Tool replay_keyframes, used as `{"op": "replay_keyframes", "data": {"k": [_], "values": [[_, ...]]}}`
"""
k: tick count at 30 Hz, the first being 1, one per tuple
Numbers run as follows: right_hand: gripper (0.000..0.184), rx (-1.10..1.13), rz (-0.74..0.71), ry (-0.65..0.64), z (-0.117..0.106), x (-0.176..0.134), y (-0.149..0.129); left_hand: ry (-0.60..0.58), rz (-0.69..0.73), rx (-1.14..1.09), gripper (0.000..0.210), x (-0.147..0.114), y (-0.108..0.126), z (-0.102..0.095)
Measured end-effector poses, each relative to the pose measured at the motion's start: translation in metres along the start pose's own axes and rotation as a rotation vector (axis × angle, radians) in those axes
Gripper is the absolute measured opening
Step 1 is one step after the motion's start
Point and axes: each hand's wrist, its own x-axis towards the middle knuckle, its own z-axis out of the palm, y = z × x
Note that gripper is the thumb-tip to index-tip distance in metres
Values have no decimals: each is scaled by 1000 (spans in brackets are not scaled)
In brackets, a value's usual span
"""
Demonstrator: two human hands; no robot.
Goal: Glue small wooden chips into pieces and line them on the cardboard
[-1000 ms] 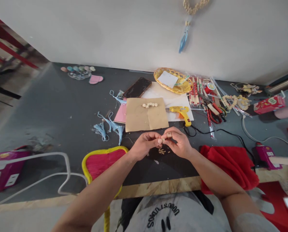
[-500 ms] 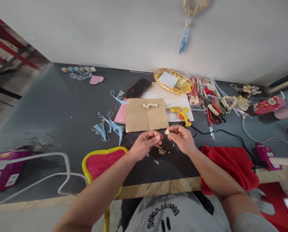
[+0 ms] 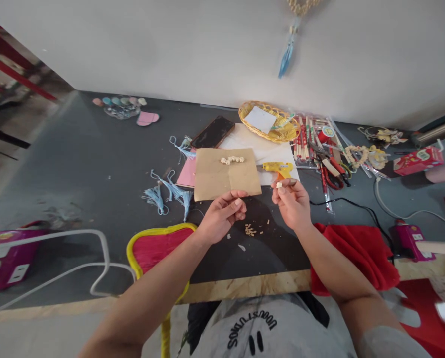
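Note:
Between the thumb and index finger of my right hand [image 3: 292, 205], a small pale knobbly bead [image 3: 279, 185] is pinched, raised near the yellow glue gun [image 3: 277, 167]. My left hand [image 3: 222, 215] is closed in a loose pinch at the front edge of the brown paper sheet [image 3: 217, 181]; anything in its fingers is too small to make out. A short row of similar beads [image 3: 233, 159] lies on that paper. Below and between my hands, small wooden pieces [image 3: 250, 229] are scattered on the dark table [image 3: 222, 263].
Blue tassels [image 3: 173, 191] and a phone [image 3: 213, 132] lie to the left and behind. A yellow basket [image 3: 248, 127], pliers [image 3: 329, 164] and wrapped chopsticks [image 3: 304, 139] are at the back right. A red cloth [image 3: 353, 253] sits beside my right forearm; a black cord [image 3: 353, 203] runs behind it.
My right hand has moved right and slightly up with the bead, away from my left hand. My left hand has shifted slightly left. The scattered wooden pieces are now more exposed.

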Motion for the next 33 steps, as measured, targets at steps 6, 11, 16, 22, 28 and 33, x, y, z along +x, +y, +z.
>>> {"op": "replay_keyframes", "data": {"k": [6,11,16,22,28,33], "values": [[13,-399,-121,-226,5,-13,-1,-10,-85,85,31,0,-5,-3],[10,-593,-337,-386,11,-18,-5,-40,-129,158,33,-1,-6,-3],[16,-643,-407,-398,12,-16,-4,-63,-115,158,34,-2,-4,-2],[25,-627,-368,-387,11,-19,-3,-36,-134,128,32,-1,-4,-4],[15,-650,-415,-422,12,-19,-4,-67,-135,149,30,-2,-4,-3],[12,-654,-416,-445,12,-17,-7,-94,-155,167,33,-2,-4,-3]]}}
